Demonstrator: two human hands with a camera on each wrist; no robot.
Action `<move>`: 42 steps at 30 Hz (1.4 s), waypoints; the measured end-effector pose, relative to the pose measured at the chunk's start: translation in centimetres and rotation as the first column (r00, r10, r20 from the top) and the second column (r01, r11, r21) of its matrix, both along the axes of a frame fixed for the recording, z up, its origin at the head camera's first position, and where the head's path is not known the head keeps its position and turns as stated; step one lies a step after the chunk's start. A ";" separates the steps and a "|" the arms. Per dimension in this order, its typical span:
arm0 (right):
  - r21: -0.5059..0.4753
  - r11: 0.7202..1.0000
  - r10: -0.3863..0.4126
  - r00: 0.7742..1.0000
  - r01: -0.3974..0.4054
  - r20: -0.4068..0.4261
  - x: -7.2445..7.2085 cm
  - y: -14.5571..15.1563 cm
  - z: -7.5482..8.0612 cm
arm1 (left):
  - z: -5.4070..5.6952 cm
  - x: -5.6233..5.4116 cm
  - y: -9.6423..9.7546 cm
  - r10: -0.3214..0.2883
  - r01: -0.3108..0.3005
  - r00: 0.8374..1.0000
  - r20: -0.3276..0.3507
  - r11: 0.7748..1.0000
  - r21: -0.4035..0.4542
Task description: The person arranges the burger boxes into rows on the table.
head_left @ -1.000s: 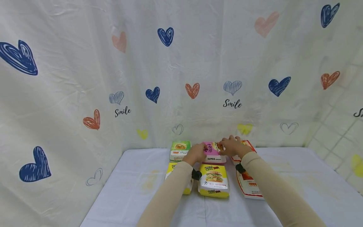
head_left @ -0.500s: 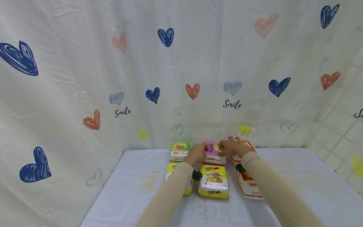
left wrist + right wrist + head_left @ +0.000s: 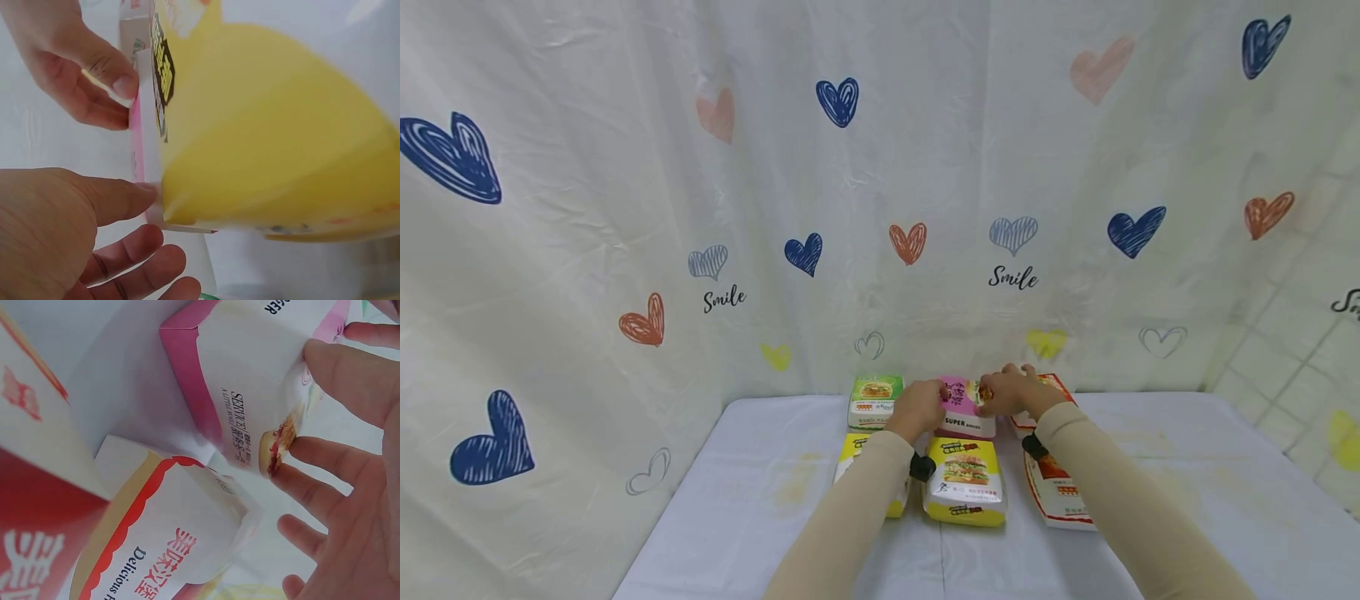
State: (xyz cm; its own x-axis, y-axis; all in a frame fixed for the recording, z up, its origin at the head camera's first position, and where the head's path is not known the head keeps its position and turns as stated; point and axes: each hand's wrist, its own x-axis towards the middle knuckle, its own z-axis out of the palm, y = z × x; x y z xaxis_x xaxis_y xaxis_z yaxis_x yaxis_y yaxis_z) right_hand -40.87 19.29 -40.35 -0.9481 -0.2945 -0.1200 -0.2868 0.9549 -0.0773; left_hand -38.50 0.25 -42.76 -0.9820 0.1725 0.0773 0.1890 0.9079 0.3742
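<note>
In the head view a pink and white paper burger box (image 3: 964,421) lies in the middle of the back row. My left hand (image 3: 917,410) holds its left edge and my right hand (image 3: 1011,392) its right edge. The left wrist view has my left thumb against the box's white side (image 3: 149,134), while the other fingers spread below. Seen from the right wrist, my right thumb and first fingers pinch a corner of the pink box (image 3: 250,369); the last two fingers stand off it. Directly in front sits a yellow and white burger box (image 3: 965,483).
A green burger box (image 3: 874,404) stands at back left, another yellow one (image 3: 895,504) before it, partly behind my left arm. Red and white boxes (image 3: 1067,507) lie to the right, partly under my right arm. A white cloth covers the table (image 3: 737,492); a heart-patterned curtain (image 3: 850,175) hangs behind.
Both hands stay at the sides of the pink burger box, with hardly any movement. The head view has shifted very slightly.
</note>
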 end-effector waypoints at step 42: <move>0.025 0.997 0.070 0.996 -0.069 -0.056 0.5 -0.2 0.0 | -0.1 0.3 0.5 0.036 -0.032 0.998 0.051 0.997 -0.066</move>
State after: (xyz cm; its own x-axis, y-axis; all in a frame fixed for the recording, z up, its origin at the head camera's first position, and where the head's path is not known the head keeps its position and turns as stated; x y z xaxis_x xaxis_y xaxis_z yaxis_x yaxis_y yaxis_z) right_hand -40.33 19.07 -40.31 -0.9310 -0.3574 -0.0736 -0.3556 0.9339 -0.0370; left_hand -38.24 0.72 -42.88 -0.9897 0.1422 0.0156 0.1396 0.9362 0.3226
